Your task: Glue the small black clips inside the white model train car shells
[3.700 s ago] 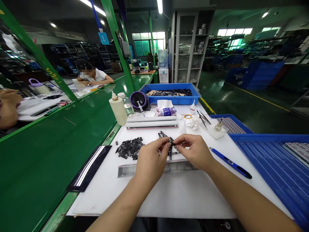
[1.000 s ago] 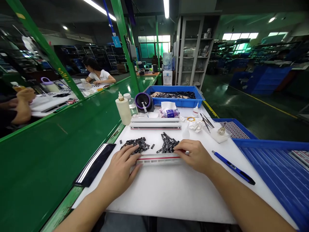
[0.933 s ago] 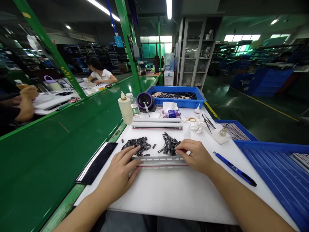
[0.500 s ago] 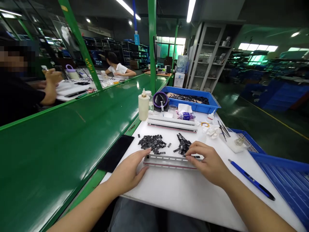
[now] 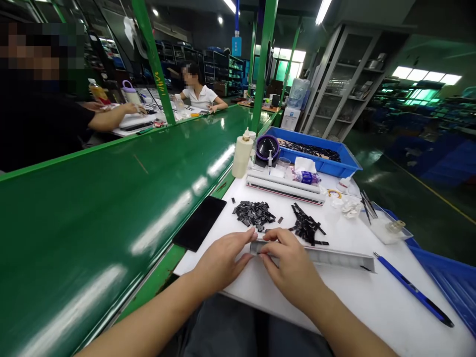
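A long grey strip [image 5: 342,259] lay near the bench's [image 5: 383,302] front edge. The left hand [image 5: 225,260] was at its left end, the right hand [image 5: 292,260] close by; I couldn't tell if either gripped it.

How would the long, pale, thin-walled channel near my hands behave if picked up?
The long, pale, thin-walled channel is probably stiff, since it lies straight. It's likely light for its size, given its open hollow. Lifted by one end, it may tip, being long and narrow.
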Tool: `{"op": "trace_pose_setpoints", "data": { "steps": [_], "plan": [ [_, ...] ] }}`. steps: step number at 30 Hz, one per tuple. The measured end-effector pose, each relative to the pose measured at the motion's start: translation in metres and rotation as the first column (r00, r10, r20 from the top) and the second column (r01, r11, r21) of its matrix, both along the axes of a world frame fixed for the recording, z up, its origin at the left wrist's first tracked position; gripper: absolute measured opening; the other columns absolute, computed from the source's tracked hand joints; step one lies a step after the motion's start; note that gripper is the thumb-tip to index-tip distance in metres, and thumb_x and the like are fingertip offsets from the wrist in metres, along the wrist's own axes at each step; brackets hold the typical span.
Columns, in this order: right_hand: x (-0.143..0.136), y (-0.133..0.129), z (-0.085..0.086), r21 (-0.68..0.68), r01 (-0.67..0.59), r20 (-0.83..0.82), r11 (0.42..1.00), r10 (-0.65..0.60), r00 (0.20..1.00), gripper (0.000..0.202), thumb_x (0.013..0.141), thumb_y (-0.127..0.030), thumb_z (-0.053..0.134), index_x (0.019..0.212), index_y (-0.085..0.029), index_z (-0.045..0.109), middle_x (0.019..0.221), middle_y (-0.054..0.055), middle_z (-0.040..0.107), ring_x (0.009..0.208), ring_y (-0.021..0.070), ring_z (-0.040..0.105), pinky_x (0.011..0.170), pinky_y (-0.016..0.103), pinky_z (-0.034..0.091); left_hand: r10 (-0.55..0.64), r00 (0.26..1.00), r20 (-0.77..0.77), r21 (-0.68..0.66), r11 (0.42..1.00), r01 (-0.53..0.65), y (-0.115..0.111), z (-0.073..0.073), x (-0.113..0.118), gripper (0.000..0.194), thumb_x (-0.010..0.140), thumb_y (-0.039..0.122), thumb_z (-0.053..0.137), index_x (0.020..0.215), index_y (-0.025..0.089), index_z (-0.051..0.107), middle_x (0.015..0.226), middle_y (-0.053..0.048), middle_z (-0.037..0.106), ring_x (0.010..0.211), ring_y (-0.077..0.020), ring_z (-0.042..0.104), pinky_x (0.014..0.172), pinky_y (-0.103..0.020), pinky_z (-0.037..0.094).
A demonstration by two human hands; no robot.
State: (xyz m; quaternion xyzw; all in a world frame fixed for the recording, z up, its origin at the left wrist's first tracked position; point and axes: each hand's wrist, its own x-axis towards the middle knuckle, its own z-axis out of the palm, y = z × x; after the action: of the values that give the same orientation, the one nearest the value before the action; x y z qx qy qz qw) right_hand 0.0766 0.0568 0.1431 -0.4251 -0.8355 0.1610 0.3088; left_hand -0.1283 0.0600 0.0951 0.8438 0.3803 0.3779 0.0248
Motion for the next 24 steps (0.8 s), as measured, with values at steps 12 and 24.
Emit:
{"op": "trace_pose_setpoints", "data": {
  "steps": [12,24],
  "plan": [
    [0.047,-0.003,0.006,0.038,-0.030,0.123,0.999,0.025,0.992,0.017,0.085,-0.016,0.062,0.100,-0.023,0.065,0.128,0.009,0.057,0.121,0.0255,0.053,0.105,0.044,0.048,-0.006,0.999,-0.032,0.122,0.993,0.010,-0.006,0.002,0.008,0.030,0.089,0.011,0.059,0.119,0.016,0.057,0.116,-0.008,0.071,0.105,-0.0197,0.066,0.096,-0.035,0.056],
    [0.116,-0.011,-0.017,0.040,0.160,0.149,0.986,-0.164,0.975,0.041,0.088,-0.025,0.059,0.129,-0.030,0.057,0.135,0.006,0.057,0.125,0.0254,0.054,0.109,0.048,0.046,0.215,0.802,-0.557,0.092,0.976,-0.197,-0.012,0.031,0.030,0.028,0.082,0.004,0.054,0.100,0.016,0.073,0.140,-0.017,0.056,0.117,-0.0325,0.060,0.098,-0.051,0.050]
  ]
}}
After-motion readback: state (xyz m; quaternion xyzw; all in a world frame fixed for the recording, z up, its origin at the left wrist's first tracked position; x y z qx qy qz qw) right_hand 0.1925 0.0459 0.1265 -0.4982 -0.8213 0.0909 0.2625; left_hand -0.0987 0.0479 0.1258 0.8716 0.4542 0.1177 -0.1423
